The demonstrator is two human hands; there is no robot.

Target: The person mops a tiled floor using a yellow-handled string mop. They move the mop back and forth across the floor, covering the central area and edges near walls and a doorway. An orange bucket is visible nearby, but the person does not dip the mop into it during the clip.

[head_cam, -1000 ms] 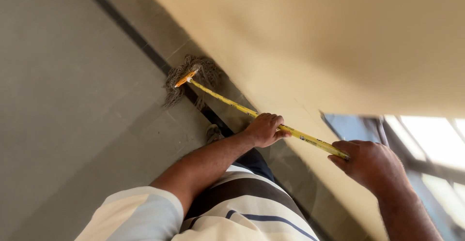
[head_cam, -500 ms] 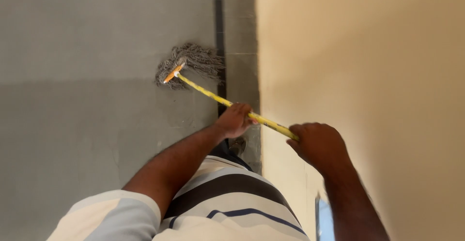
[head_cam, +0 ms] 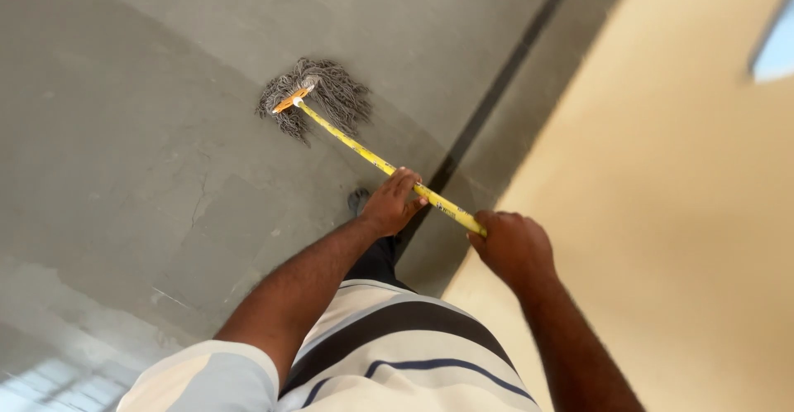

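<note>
— Grey concrete floor (head_cam: 141, 131) fills most of what I see, smooth with a hairline crack and a few patched-looking lighter areas; a dark strip (head_cam: 496, 89) runs along it beside the cream painted wall (head_cam: 686, 213) on my right. What do you want to know?

— Where is the mop, and how are you holding it?

— My grey string mop head (head_cam: 318, 98) lies spread flat on the floor, well ahead of my foot (head_cam: 358, 200), with its orange and white clamp (head_cam: 291, 98) on top. From there the long yellow mop handle (head_cam: 372, 157) slants back towards me. My left hand (head_cam: 390, 205) is wrapped around the handle partway up, fingers closed over it. My right hand (head_cam: 514, 245) is closed around the very top end, nearer the wall, so both hands are clamped on the same stick, a little apart from each other.

— Anything you would mind in the stroke?

— I judge the strands should stay fanned and pressed flat, so the low hand pushes down while the top hand steers. The dark strip and the wall are close on my right, so I would keep the top end from knocking the paint. My striped shirt (head_cam: 397, 354) hangs over my legs here, so I cannot see much of my footing beyond that one toe.
</note>
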